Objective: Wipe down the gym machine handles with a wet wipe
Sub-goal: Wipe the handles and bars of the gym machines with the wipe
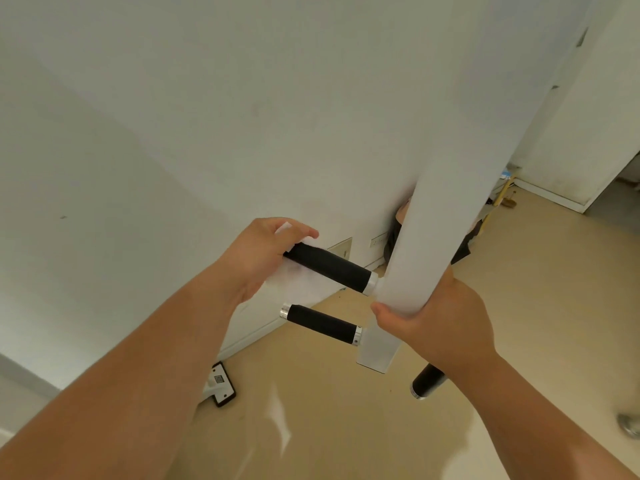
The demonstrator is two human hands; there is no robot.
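You are looking down along a thick white post (446, 188) of the gym machine, which runs from the top of the view down to the middle. Your left hand (258, 256) is clenched around the far end of the upper handle (332, 266), a black foam grip that sticks out to the left of the post. A white wet wipe (301, 282) is caught between your palm and the grip; part of it shows above your fingers, and a loose flap hangs down just below the handle.

Your right hand (438, 323) grasps the lower end of the post from the right, thumb (384, 315) pressed against its rounded front edge.

Just beneath the upper handle, a second black handle (320, 323) juts left from a white square bracket (379, 351), with silver caps at both ends. It is bare, and neither hand touches it. A third black handle (427, 381) pokes out below your right wrist (only its silver-tipped end shows).

Behind all this is a plain white wall (173, 133), meeting a beige floor (346, 427). On the floor by the baseboard, near your left forearm, lies a small white and black device (221, 384); you cannot tell what it is.
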